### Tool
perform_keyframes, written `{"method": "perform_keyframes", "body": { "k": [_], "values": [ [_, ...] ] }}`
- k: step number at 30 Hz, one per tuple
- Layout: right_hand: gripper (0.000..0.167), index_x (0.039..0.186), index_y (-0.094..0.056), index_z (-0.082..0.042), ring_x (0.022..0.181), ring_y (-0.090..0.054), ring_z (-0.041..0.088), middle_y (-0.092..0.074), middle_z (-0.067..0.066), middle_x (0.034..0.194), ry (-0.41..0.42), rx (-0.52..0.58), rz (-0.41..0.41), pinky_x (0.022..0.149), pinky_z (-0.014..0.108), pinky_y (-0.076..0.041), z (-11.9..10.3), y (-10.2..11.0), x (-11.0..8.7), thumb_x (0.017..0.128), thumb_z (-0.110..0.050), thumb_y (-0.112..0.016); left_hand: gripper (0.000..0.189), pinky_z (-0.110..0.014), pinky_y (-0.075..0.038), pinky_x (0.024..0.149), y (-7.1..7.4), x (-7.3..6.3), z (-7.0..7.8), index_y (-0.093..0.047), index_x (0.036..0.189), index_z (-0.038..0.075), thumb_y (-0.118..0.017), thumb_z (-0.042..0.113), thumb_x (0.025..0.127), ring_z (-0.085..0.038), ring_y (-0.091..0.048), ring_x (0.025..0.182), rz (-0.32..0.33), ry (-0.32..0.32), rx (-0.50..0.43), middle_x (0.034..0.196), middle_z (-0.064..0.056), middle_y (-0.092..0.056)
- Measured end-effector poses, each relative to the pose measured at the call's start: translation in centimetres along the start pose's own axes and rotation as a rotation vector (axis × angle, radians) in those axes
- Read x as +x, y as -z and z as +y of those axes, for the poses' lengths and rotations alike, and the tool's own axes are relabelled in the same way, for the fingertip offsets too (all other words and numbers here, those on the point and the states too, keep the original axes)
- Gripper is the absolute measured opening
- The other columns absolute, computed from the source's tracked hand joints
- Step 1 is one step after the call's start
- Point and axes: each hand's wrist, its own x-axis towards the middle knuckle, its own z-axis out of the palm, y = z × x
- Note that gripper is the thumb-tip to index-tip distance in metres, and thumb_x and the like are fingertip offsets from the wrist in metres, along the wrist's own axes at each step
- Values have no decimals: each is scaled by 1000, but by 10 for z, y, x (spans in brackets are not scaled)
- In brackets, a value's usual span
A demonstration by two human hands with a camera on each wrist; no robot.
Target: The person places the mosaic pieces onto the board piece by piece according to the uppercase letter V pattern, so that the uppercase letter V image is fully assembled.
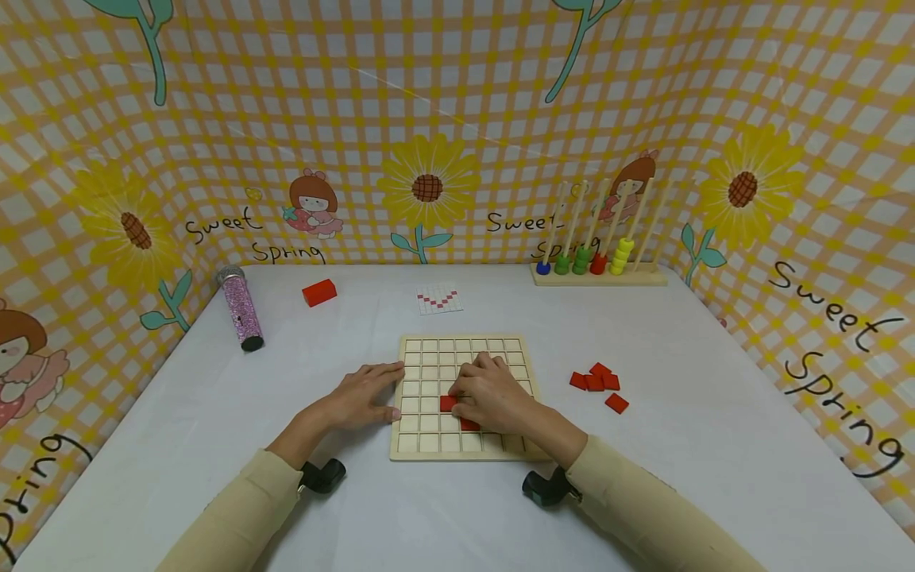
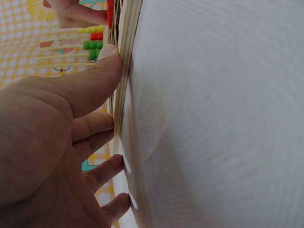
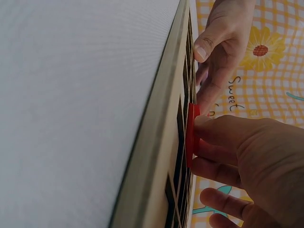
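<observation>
A wooden grid board (image 1: 411, 450) lies flat on the white table. Along its left edge rests my left hand (image 1: 360, 395), thumb and fingers spread and touching the rim; the left wrist view shows the thumb (image 2: 102, 78) against the board's side. My right hand (image 1: 493, 395) is over the middle of the grid, its fingers bent down at the squares. Thumb and fingertips pinch a red square tile (image 3: 191, 137) at the grid surface. In the head view one red tile (image 1: 447, 403) shows left of the fingertips, another (image 1: 469, 425) below them. The hand hides the squares beneath it.
Several loose red tiles (image 1: 595, 382) lie right of the board. Behind it is a small pattern card (image 1: 439, 299). A red block (image 1: 319, 292) and a glittery microphone (image 1: 243, 310) are at the back left; a bead-and-peg stand (image 1: 600, 280) is at the back right.
</observation>
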Motion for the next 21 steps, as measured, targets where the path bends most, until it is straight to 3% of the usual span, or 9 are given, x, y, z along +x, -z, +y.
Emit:
{"method": "perform_keyframes", "body": {
  "k": [21],
  "values": [
    [18,92,-74,-17,90,-47,19,-64,-3,90,-3,-9,-1,80,38,-37,0,0,0,80,-29,-73,72,-57,-26,107,1,0,0,-34,146,6,-66,32,88,-34,-26,141,-10,3,2,156,-7,-27]
  ]
}}
